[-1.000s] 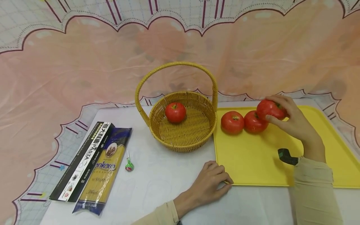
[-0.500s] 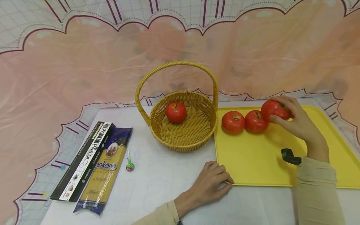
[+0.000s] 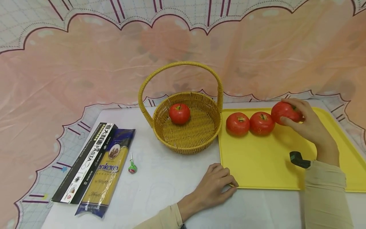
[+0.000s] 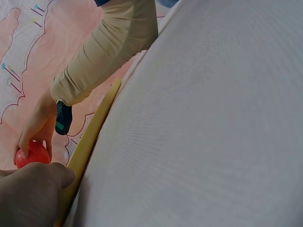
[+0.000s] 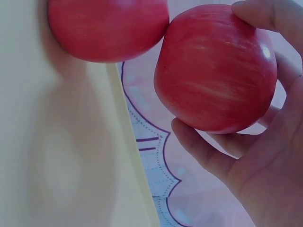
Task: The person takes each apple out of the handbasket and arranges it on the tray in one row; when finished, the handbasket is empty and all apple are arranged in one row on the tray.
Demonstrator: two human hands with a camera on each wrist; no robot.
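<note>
My right hand (image 3: 310,125) grips a red apple (image 3: 286,113) with the thumb on its near side and fingers over the far side. That apple is raised above the yellow tray (image 3: 263,165); in the right wrist view another apple (image 5: 109,28) shows right beside the held apple (image 5: 215,68). Two apples sit on the tray to its left, a middle apple (image 3: 262,123) and a left apple (image 3: 238,124). At the tray's near left corner my left hand (image 3: 213,186) has thumb and index finger on the rim; the left wrist view shows the thumb over the yellow edge (image 4: 90,137).
A wicker basket (image 3: 187,148) with a tall arched handle stands left of the tray, holding one apple (image 3: 179,113). Farther left lie a black pasta box (image 3: 84,163), a spaghetti packet (image 3: 105,175) and a green lollipop (image 3: 132,167). A patterned cloth (image 3: 114,70) hangs behind.
My right hand has moved slightly to the right with its apple, now less in front of the middle apple. The left hand stays at the tray corner.
</note>
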